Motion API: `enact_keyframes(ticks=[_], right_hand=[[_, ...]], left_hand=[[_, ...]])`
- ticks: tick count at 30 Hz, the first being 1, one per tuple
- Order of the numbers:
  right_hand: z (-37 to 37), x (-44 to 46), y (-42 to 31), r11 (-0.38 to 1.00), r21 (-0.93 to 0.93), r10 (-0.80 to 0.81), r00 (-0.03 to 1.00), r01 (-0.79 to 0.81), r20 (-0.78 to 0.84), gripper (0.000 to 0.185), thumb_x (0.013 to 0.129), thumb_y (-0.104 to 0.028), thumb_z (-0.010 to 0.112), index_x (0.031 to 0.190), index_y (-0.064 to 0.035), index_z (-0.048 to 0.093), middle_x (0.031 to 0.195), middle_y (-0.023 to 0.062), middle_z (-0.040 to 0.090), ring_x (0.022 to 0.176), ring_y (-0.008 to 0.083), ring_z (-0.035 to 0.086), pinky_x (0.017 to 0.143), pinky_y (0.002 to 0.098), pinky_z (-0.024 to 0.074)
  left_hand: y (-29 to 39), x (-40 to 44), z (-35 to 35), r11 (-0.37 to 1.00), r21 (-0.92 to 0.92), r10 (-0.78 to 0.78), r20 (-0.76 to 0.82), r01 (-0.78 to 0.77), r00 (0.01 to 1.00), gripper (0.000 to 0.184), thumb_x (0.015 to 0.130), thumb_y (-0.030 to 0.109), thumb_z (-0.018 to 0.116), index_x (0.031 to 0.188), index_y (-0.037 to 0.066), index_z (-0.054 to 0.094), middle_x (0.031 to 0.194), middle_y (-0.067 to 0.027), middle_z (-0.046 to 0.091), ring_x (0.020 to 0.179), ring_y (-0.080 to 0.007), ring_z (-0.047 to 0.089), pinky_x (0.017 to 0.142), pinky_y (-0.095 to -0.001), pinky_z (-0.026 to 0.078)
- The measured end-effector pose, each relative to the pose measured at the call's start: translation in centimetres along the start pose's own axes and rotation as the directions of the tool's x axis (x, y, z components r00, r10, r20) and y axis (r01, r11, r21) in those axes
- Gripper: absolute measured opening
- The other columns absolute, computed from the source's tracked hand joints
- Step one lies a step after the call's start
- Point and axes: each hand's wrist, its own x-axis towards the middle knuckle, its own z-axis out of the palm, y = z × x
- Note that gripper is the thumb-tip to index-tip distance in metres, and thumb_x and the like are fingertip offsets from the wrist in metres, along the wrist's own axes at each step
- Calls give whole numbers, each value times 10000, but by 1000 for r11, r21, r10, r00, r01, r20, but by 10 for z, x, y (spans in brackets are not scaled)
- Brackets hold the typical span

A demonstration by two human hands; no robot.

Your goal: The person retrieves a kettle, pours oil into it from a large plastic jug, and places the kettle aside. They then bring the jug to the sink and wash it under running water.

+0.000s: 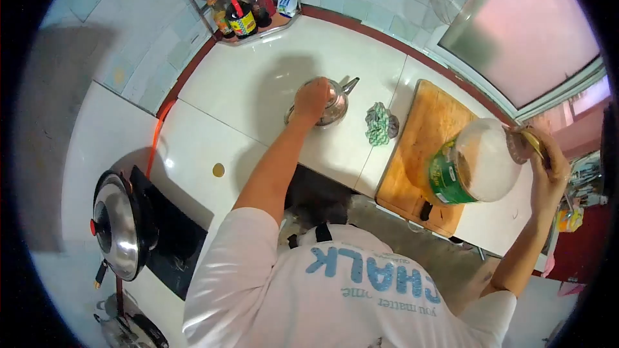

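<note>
On the white tiled counter stands a small shiny metal kettle (pixel 334 107), its spout pointing to the upper right. My left hand (pixel 311 100) is closed over its top; the hand hides whether it grips the lid or the handle. At the right, my right hand (pixel 551 158) grips a large clear plastic oil jug (pixel 488 158) near its neck. The jug has a green label and appears tilted in front of the wooden cutting board (pixel 427 119). A crumpled green-and-white cloth (pixel 378 124) lies between the kettle and the board.
A covered wok (pixel 118 225) sits on the black stove at the left. An orange hose (pixel 157 138) runs along the counter. Sauce bottles (pixel 241 18) fill a corner rack at the back. A round yellowish disc (pixel 218 170) lies on the counter. A window is at the right.
</note>
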Motion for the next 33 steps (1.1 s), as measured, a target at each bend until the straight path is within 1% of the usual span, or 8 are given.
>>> enact_keyframes(ticks=[5, 17, 20, 21, 24, 27, 29, 33], right_hand=[[-11, -21, 22, 996, -48, 75, 995, -79, -70, 198, 793, 10, 577, 990, 17, 604, 910, 68, 636, 856, 129, 578, 780, 255, 451], [-7, -41, 72, 964, 196, 192, 980, -178, -57, 218, 828, 9, 558, 1041, 17, 601, 954, 59, 625, 834, 120, 568, 768, 246, 466], [4, -35, 54, 948, 279, 169, 985, -150, -46, 217, 821, 16, 560, 1034, 21, 602, 955, 66, 628, 817, 121, 572, 747, 239, 469], [8, -33, 45, 941, 310, 154, 987, -134, -43, 215, 818, 19, 560, 1029, 22, 602, 953, 68, 629, 811, 120, 573, 738, 235, 470], [18, -23, 20, 985, 152, 80, 997, -80, 5, 204, 803, 31, 563, 1003, 31, 605, 922, 75, 634, 774, 121, 578, 709, 230, 472], [34, -13, -4, 982, 180, 53, 998, -57, 26, 178, 790, 38, 564, 961, 38, 613, 885, 78, 639, 741, 118, 582, 681, 229, 472], [42, -7, -10, 977, 206, 42, 997, -53, 59, 176, 785, 37, 568, 954, 39, 616, 884, 81, 643, 744, 115, 585, 676, 227, 472], [55, 8, -32, 973, 229, -55, 995, 35, 80, 197, 762, 38, 568, 954, 44, 615, 867, 94, 644, 728, 127, 592, 670, 229, 475]], left_hand=[[3, -2, 11, 983, -70, -178, -140, 169, 974, 117, 816, 178, 545, 839, 80, 486, 761, -115, 597, 680, -319, 596, 589, -432, 474], [-57, 35, 11, 823, -446, -304, 175, 351, 936, 212, 809, 251, 542, 902, 86, 637, 674, -103, 593, 621, -230, 589, 540, -364, 448], [-54, 40, -25, 161, -763, -448, 509, 626, 735, 225, 812, 268, 549, 884, 78, 646, 611, -40, 552, 527, -131, 506, 459, -281, 385], [-58, 40, -37, 107, -802, -440, 492, 588, 751, 220, 831, 234, 532, 918, 67, 647, 585, 7, 505, 491, -65, 421, 423, -226, 323], [-81, 26, -63, 63, -905, -581, 309, 421, 753, 203, 844, 223, 511, 882, 75, 645, 578, -29, 530, 492, -115, 482, 449, -273, 376], [-128, -17, -59, 800, -457, -535, -253, 388, 806, 204, 859, 225, 487, 870, 82, 632, 634, -77, 575, 549, -211, 564, 507, -341, 437], [-138, -56, -65, 833, 62, -542, -111, 550, 833, 190, 860, 228, 486, 884, 82, 604, 731, -106, 603, 682, -294, 606, 594, -399, 471], [-164, -131, -42, 846, 151, -517, -2, 511, 856, 181, 847, 233, 523, 943, 85, 561, 868, -129, 586, 770, -319, 597, 638, -416, 484]])
